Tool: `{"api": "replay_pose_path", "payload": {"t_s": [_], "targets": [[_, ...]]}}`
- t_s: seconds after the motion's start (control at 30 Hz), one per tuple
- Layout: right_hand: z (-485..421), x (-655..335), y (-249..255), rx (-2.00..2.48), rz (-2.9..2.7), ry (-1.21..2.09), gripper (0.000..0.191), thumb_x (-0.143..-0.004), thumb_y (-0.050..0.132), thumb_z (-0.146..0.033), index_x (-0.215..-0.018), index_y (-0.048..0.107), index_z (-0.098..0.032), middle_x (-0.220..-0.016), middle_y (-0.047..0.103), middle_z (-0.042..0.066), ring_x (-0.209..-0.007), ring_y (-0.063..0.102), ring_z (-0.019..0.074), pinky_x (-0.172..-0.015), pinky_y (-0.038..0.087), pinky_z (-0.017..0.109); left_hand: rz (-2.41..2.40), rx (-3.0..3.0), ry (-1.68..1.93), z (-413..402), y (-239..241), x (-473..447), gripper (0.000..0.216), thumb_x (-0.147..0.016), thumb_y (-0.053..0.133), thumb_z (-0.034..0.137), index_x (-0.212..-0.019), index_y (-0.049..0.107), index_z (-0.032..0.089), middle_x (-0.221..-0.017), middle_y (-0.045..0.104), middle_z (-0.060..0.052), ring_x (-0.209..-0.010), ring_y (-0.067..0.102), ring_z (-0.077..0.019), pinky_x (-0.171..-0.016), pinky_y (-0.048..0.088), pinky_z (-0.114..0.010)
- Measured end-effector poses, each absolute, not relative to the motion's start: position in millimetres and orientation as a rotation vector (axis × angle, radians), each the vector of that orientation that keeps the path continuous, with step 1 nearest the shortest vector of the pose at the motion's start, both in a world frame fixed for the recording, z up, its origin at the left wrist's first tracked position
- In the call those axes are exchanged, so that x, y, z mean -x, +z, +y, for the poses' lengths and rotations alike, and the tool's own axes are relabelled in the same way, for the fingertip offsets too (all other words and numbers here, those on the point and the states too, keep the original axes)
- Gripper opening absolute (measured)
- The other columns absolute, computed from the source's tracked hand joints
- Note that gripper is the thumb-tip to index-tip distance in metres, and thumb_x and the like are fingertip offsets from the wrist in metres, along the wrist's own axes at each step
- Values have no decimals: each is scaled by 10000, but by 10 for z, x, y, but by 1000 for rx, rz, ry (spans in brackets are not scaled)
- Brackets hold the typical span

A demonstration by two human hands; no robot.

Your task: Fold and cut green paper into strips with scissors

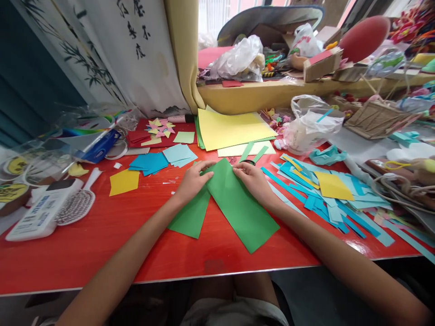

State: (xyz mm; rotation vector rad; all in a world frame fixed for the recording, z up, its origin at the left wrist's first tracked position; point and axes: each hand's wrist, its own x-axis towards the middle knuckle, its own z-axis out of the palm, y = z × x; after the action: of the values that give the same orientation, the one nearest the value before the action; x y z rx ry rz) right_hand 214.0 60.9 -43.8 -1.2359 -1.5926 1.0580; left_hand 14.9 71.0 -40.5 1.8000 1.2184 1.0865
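Green paper sheet (243,210), the larger of two, is grasped at its far end above the red surface (152,258): the left hand (194,179) pinches near its left edge, the right hand (252,179) its right edge. One corner points away from the person; the long axis slants nearward and rightward. The smaller green sheet (192,215) slants nearward and leftward, beside the left wrist. Blue squares (149,163) lie farther left; cut blue strips (317,210) lie heaped right. Large yellow paper (234,129) lies beyond the hands.
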Motion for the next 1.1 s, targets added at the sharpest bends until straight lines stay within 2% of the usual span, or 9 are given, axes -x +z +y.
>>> {"api": "replay_pose_path", "payload": {"t_s": [0.2, 0.33, 0.47, 0.57, 0.77, 0.83, 0.93, 1.03, 1.1], "targets": [[628, -2145, -443, 1273, -1609, 975, 212, -839, 486, -369, -863, 606, -196, -773, 622, 15, -654, 536, 152, -545, 368, 240, 1174, -1777, 1115, 691, -364, -166, 288, -763, 527, 146, -1012, 638, 237, -1074, 602, -41, -1003, 533, -185, -878, 414, -326], [635, -2142, -444, 1270, -1574, 970, 200, -838, 494, -364, -866, 598, -195, -817, 632, 23, -713, 561, 160, -583, 395, 242, 1159, -1790, 1110, 669, -371, -185, 189, -757, 524, 139, -894, 620, 225, -1027, 587, -37, -1026, 519, -192, -870, 414, -320], [620, -2127, -425, 1207, -1554, 1001, 200, -842, 503, -382, -859, 585, -201, -798, 616, 7, -704, 554, 141, -600, 407, 231, 1134, -1635, 1000, 677, -400, -193, 173, -754, 545, 187, -921, 582, 204, -972, 604, -33, -949, 558, -190, -826, 434, -322], [601, -2116, -376, 1191, -1515, 1061, 274, -849, 492, -456, -824, 590, -201, -783, 604, 0, -691, 548, 129, -587, 407, 219, 1110, -1562, 936, 684, -387, -187, 137, -746, 554, 205, -878, 587, 186, -923, 611, -28, -891, 568, -180, -784, 437, -308], [594, -2119, -289, 1282, -1381, 1423, 475, -788, 489, -629, -685, 590, -178, -651, 607, 27, -588, 565, 154, -495, 419, 237, 954, -1358, 1070, 649, -292, -209, 58, -752, 545, 235, -729, 549, 182, -722, 543, 9, -685, 518, -117, -663, 408, -243], [595, -2125, -291, 1240, -1395, 1432, 415, -781, 543, -581, -697, 601, -178, -668, 619, 24, -624, 587, 156, -530, 444, 233, 895, -1290, 1117, 642, -274, -218, 91, -738, 564, 249, -697, 516, 184, -743, 548, 5, -674, 517, -115, -641, 408, -238], [605, -2143, -305, 1165, -1394, 1499, 239, -750, 649, -415, -789, 634, -180, -753, 658, 27, -707, 623, 173, -619, 489, 251, 846, -1171, 1158, 651, -258, -194, 192, -714, 571, 312, -650, 439, 187, -907, 591, -29, -774, 556, -157, -650, 443, -267], [619, -2169, -282, 1143, -1226, 1588, 162, -730, 659, -321, -804, 644, -177, -770, 671, 41, -657, 625, 173, -602, 505, 272, 782, -1069, 1121, 660, -226, -129, 319, -675, 590, 413, -637, 357, 200, -975, 593, -56, -838, 572, -212, -664, 483, -329], [622, -2188, -236, 1167, -1107, 1623, 140, -731, 659, -320, -757, 641, -183, -727, 666, 40, -586, 609, 165, -553, 504, 276, 748, -1055, 1080, 652, -194, -91, 363, -626, 643, 403, -640, 338, 206, -966, 595, -65, -834, 574, -226, -636, 492, -338]]}}
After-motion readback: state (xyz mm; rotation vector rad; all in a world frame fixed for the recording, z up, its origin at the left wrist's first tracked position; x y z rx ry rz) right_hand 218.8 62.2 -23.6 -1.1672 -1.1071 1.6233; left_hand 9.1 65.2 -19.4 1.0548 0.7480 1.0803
